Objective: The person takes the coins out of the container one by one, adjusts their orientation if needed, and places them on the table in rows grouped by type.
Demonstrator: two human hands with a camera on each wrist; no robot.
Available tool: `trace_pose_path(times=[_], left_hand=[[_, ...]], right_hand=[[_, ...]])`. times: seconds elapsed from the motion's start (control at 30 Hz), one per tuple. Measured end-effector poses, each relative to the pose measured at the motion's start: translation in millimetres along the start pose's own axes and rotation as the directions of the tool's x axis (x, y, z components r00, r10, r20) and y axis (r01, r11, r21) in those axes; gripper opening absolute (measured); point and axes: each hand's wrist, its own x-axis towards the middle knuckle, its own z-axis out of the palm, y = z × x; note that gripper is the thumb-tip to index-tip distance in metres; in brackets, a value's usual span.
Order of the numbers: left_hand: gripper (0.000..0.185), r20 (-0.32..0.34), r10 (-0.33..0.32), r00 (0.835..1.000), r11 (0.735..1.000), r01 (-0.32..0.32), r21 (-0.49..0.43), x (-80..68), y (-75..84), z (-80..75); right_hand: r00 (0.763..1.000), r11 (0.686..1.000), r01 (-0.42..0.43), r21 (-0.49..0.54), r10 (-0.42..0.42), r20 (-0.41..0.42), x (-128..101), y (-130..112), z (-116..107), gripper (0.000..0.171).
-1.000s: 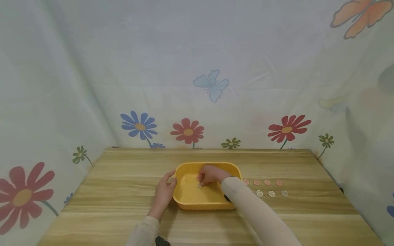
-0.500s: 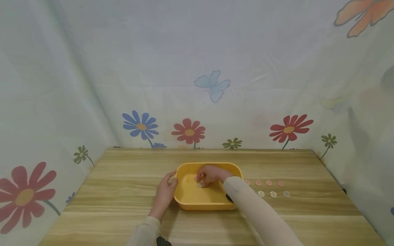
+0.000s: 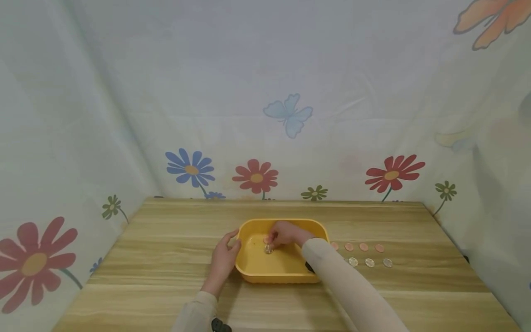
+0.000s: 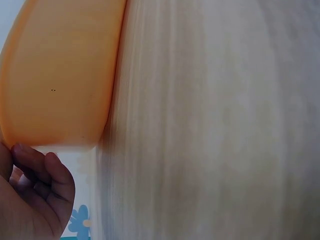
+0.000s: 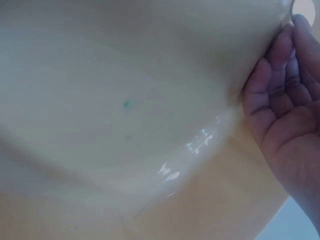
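A yellow tray (image 3: 282, 278) stands on the wooden table. My left hand (image 3: 224, 258) grips its left end, and in the left wrist view the fingertips meet the rim. My right hand (image 3: 283, 234) reaches inside the tray, fingers pointing down and left. At its fingertips are a silver-coloured coin (image 3: 268, 249) and a copper-coloured coin (image 3: 266, 240). In the right wrist view, thumb and finger pinch a pale round coin (image 5: 303, 11) at the top right corner. The fingers hide part of the coins in the head view.
Right of the tray, a row of copper-coloured coins (image 3: 363, 247) lies behind a row of silver-coloured coins (image 3: 369, 263). The right sleeve (image 3: 348, 281) partly covers both rows. Flower-printed cloth (image 3: 286, 152) surrounds the table (image 3: 199, 216) at the back and sides.
The silver-coloured coin at my right fingertips shows more fully, and the fingers have shifted slightly. My left hand stays on the tray. The whole head view has drifted slightly.
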Motion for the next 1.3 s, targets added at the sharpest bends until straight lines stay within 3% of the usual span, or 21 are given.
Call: trace_pose_path(times=[0.17, 0.63, 0.9, 1.3], left_hand=[[0.043, 0.005, -0.004, 1.000, 1.000, 0.004, -0.005, 0.5, -0.3, 1.2], [0.043, -0.004, 0.011, 1.000, 1.000, -0.011, -0.010, 1.1, -0.2, 0.1], [0.043, -0.008, 0.012, 1.000, 1.000, -0.012, 0.020, -0.1, -1.3, -0.1], [0.044, 0.007, 0.030, 1.000, 1.000, -0.030, 0.004, 0.1, -5.0, 0.6]], right_hand=[[0.999, 1.000, 0.022, -0.008, -0.022, 0.024, -2.2, -0.7, -3.3, 0.018], [0.997, 0.999, -0.034, 0.009, 0.033, 0.073, -1.8, -3.6, -13.0, 0.032], [0.997, 0.997, -0.029, -0.069, 0.034, 0.076, -3.7, -9.9, -19.5, 0.017], [0.994, 0.992, -0.097, 0.076, 0.092, 0.059, -22.6, -26.2, -39.5, 0.014]])
